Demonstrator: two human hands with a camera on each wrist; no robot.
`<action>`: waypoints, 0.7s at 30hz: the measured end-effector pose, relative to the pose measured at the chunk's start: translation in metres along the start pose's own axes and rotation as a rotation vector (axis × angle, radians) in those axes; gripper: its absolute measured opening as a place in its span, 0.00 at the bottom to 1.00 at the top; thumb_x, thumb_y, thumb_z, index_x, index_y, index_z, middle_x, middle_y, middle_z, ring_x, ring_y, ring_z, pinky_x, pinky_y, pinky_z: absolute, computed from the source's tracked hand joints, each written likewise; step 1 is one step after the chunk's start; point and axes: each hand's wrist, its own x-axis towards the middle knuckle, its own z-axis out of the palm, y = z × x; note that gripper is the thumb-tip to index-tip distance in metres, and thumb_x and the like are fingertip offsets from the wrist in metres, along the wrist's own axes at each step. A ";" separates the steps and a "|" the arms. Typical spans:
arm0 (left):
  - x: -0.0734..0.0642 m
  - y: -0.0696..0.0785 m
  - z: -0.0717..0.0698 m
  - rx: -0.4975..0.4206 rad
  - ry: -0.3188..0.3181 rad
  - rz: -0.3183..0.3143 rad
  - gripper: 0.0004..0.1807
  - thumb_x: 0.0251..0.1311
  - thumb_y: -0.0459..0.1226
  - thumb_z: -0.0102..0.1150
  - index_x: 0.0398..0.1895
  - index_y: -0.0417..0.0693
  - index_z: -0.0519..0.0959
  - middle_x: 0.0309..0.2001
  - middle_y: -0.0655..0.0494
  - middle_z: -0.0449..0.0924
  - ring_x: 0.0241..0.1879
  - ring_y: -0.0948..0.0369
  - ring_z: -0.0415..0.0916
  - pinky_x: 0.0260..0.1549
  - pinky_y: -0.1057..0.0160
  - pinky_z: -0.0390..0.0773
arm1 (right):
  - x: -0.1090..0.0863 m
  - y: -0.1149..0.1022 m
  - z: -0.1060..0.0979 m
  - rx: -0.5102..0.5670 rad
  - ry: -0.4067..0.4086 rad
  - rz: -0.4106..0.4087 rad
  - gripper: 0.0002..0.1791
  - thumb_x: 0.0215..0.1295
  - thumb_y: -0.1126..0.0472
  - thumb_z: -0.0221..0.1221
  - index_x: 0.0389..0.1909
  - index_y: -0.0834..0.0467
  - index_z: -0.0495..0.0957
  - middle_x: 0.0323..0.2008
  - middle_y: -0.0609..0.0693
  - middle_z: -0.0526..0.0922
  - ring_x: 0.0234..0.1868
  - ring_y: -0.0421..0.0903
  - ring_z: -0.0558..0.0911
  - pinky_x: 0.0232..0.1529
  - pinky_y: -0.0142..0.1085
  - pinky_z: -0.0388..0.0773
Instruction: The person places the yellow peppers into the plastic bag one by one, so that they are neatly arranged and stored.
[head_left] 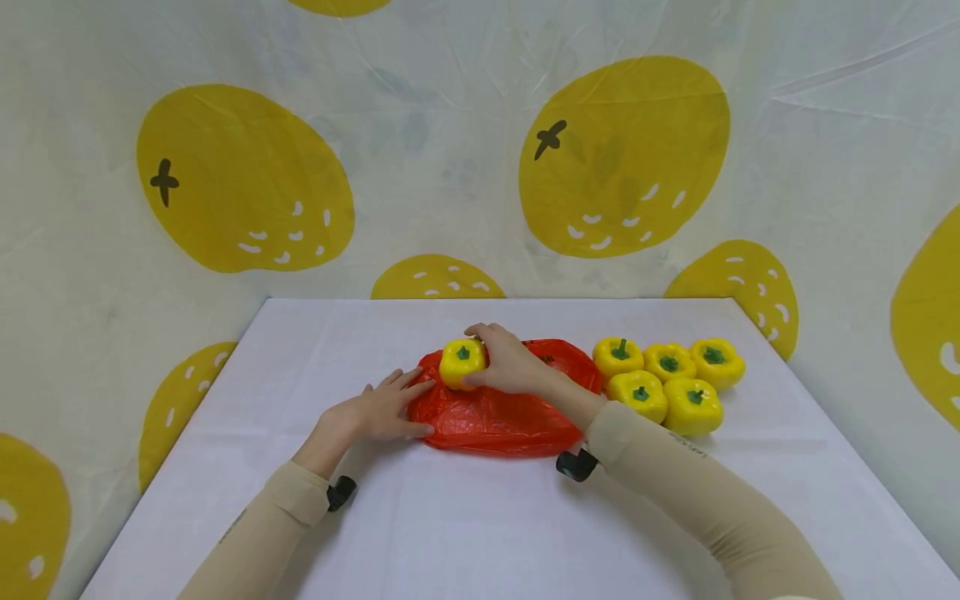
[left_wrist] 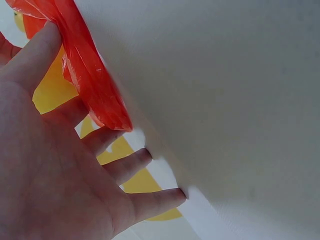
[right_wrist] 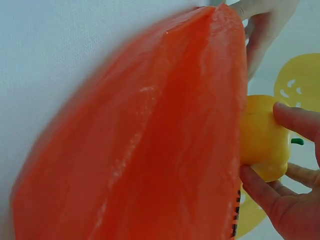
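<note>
A red plastic bag [head_left: 495, 421] lies spread on the white table. On its left part sits a yellow bell pepper [head_left: 461, 363] with a green stem, upright. My right hand [head_left: 510, 360] grips this pepper from the right side; in the right wrist view the thumb and fingers bend round the pepper [right_wrist: 265, 137], partly hidden behind the bag [right_wrist: 150, 130]. At the bag's left edge my left hand [head_left: 382, 406] rests with its fingers spread. The left wrist view shows the hand [left_wrist: 75, 160] with thumb and fingertips touching the bag [left_wrist: 92, 75], the other fingers straight.
Several more yellow bell peppers [head_left: 666, 398] stand in a cluster just right of the bag. The white table [head_left: 480, 533] ends at a back edge against a fabric wall [head_left: 442, 167] printed with yellow fruit.
</note>
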 end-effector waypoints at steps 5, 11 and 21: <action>0.000 0.000 0.000 0.000 -0.002 0.000 0.49 0.63 0.62 0.62 0.82 0.57 0.57 0.82 0.47 0.46 0.79 0.39 0.41 0.65 0.23 0.50 | 0.001 -0.002 0.003 0.004 0.020 -0.016 0.41 0.62 0.55 0.73 0.71 0.62 0.66 0.62 0.54 0.75 0.59 0.50 0.75 0.63 0.46 0.76; 0.000 0.001 0.001 0.003 -0.003 -0.004 0.49 0.63 0.62 0.62 0.83 0.57 0.56 0.82 0.48 0.45 0.79 0.39 0.40 0.66 0.23 0.49 | -0.002 -0.003 0.003 0.005 0.021 -0.016 0.42 0.62 0.55 0.73 0.73 0.60 0.65 0.64 0.54 0.73 0.61 0.51 0.74 0.64 0.47 0.75; 0.000 0.000 0.003 0.001 -0.002 -0.026 0.48 0.63 0.62 0.62 0.83 0.59 0.56 0.83 0.49 0.45 0.79 0.40 0.40 0.64 0.21 0.47 | -0.011 0.000 -0.004 -0.033 0.014 -0.009 0.44 0.60 0.51 0.74 0.73 0.56 0.65 0.67 0.54 0.72 0.64 0.54 0.74 0.61 0.51 0.77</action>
